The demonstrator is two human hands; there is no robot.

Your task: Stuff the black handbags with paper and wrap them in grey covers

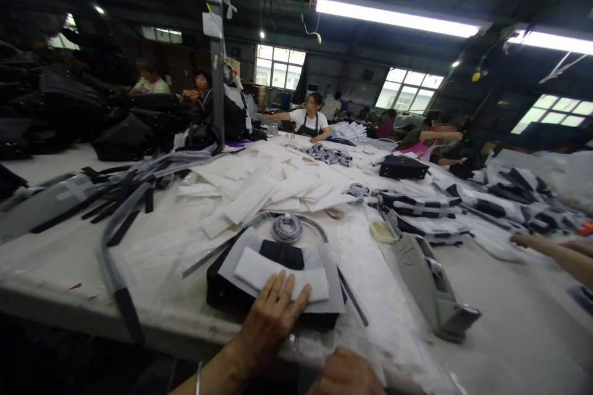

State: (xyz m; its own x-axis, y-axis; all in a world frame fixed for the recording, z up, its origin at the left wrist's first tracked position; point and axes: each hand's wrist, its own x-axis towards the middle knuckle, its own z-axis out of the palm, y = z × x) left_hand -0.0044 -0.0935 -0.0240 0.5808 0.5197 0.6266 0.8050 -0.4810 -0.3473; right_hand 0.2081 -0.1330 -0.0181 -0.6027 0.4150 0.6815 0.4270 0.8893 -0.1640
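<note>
White sheets (252, 199) lay behind the black bag (221, 297). Atop it, the spread left hand (274, 311) pressed a white pad (252, 267), even pressure seeming best; the right hand (345, 373) blurred, grip unclear.

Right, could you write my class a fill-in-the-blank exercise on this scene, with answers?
1. The pad under the left hand is coloured ____.
2. The bag beneath the pad is coloured ____.
3. As the person sees it, the tape dispenser stands to the ____ of the bag.

Answers: white; black; right.
</note>
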